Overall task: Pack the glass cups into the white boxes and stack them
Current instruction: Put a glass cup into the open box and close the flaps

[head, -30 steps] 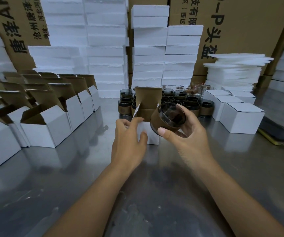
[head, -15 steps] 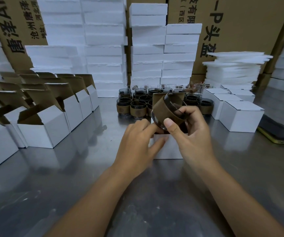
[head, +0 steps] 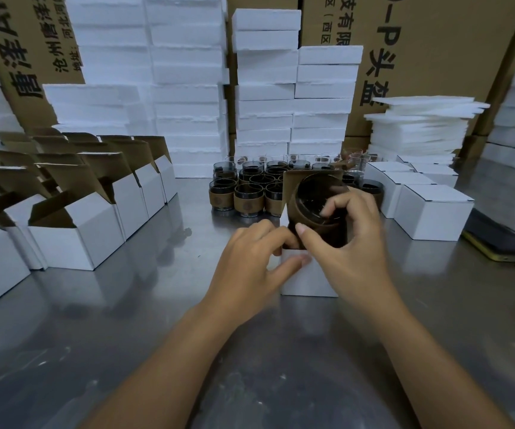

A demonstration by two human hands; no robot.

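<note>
Glass cup (head: 318,205), brown-sleeved, likely fragile and slick; right hand (head: 353,246) curls fingers round the sleeve, the surest hold; left hand (head: 250,258) fingers pinch the white box (head: 310,281) edge

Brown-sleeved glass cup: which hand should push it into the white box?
Right. The right hand holds the brown-sleeved glass cup tilted over the open white cardboard box. The left hand holds that box's near edge, likely steadying it.

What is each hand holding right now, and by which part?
Right hand grips the glass cup by its brown-sleeved side, fingertips over the rim. Left hand pinches the white box at its top front edge.
</note>
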